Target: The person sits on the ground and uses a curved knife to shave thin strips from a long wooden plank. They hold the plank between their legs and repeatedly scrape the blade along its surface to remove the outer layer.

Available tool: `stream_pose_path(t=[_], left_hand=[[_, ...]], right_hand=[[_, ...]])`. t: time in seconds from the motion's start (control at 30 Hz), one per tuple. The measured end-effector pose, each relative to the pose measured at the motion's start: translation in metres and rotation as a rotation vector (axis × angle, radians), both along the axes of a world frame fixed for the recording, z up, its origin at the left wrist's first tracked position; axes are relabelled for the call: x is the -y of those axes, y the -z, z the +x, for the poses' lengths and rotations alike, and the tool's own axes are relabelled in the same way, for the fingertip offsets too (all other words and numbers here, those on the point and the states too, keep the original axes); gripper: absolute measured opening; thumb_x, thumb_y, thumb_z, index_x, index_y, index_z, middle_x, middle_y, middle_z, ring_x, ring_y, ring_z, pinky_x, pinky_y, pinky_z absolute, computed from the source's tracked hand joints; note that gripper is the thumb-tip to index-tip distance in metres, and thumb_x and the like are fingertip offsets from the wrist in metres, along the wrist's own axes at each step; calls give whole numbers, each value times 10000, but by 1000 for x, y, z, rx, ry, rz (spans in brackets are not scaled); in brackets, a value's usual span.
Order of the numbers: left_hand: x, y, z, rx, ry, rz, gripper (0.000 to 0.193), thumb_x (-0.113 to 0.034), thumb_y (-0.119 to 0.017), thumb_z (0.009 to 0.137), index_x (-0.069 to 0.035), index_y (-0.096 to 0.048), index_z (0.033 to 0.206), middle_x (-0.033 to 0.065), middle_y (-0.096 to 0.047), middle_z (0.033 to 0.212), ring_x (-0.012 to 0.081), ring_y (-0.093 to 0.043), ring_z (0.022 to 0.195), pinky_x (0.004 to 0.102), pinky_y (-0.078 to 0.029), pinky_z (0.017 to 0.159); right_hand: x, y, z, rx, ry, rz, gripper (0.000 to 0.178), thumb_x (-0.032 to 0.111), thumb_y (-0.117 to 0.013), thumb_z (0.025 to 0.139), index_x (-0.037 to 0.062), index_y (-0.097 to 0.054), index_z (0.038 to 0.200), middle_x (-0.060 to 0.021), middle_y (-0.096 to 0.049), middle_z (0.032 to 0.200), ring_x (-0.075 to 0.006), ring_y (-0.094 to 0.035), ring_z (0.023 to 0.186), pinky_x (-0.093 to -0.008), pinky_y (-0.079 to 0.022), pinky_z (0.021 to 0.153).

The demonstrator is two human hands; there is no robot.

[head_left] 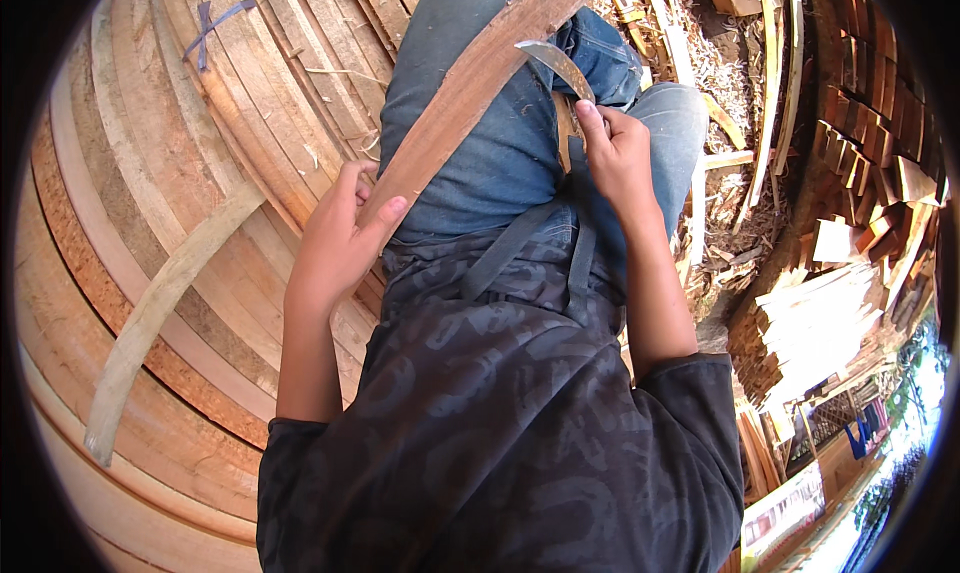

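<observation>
A long reddish-brown wooden plank (470,93) lies slanted across my jeans-clad thigh, its far end running out past the top of the picture. My left hand (350,223) grips the near end, thumb on the upper face and fingers round the far side. In my right hand (615,158) is a curved knife (560,65), held with the thumb along its top. The handle is mostly hidden in the fist. The blade points up and left, its tip beside or over the plank's right edge; I cannot tell whether it touches.
Stacked boards (190,303) fill the left side, with a loose curved stick (165,303) and a dark blue strip (215,31) on them. Shavings (715,58) and thin offcuts litter the ground ahead right. A pile of cut wood pieces (870,173) stands at the far right.
</observation>
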State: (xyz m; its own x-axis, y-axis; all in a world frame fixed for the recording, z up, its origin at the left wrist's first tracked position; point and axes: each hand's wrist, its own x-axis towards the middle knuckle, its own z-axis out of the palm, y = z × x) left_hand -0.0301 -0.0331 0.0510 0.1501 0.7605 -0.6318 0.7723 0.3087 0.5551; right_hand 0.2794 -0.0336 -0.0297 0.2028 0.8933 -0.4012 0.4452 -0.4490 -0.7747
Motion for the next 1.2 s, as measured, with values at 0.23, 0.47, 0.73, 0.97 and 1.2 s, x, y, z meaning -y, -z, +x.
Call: stream_pose_path(t=[0.23, 0.47, 0.73, 0.97, 1.2], left_hand=[[36, 43, -17, 94, -88, 98, 321, -282, -490, 1020, 3, -468, 874, 150, -435, 650, 217, -440, 610, 346, -409, 601], [38, 53, 4, 80, -87, 304, 402, -289, -513, 1016, -4, -398, 758, 143, -355, 581, 234, -358, 517, 366, -351, 496], [33, 51, 16, 36, -73, 315, 431, -322, -524, 1012, 0, -404, 752, 170, -380, 578, 292, -380, 499, 391, -356, 487], [22, 49, 30, -7, -74, 331, 447, -358, -514, 1010, 1, -417, 762, 199, -407, 582, 354, -420, 509, 416, -377, 498], [18, 52, 36, -36, -49, 356, 438, -373, -509, 1006, -1, -449, 783, 221, -470, 585, 412, -505, 544, 457, -391, 508]], right_hand=[[8, -13, -18, 295, -177, -20, 609, 555, -630, 871, -16, -629, 660, -203, -572, 560, -390, -614, 570, -458, -477, 556], [-6, -33, -7, 510, -266, -46, 616, 600, -603, 862, 12, -676, 690, -189, -630, 602, -391, -655, 624, -455, -521, 561], [-23, -16, 8, 653, -355, 45, 653, 659, -576, 844, 38, -652, 657, -182, -621, 579, -379, -648, 576, -451, -514, 513], [-39, 12, 16, 778, -308, 183, 652, 690, -570, 827, 66, -622, 649, -147, -613, 552, -350, -644, 547, -434, -492, 473], [-60, 13, 31, 818, -207, 197, 697, 712, -536, 836, 45, -632, 656, -171, -636, 603, -373, -654, 609, -445, -508, 531]])
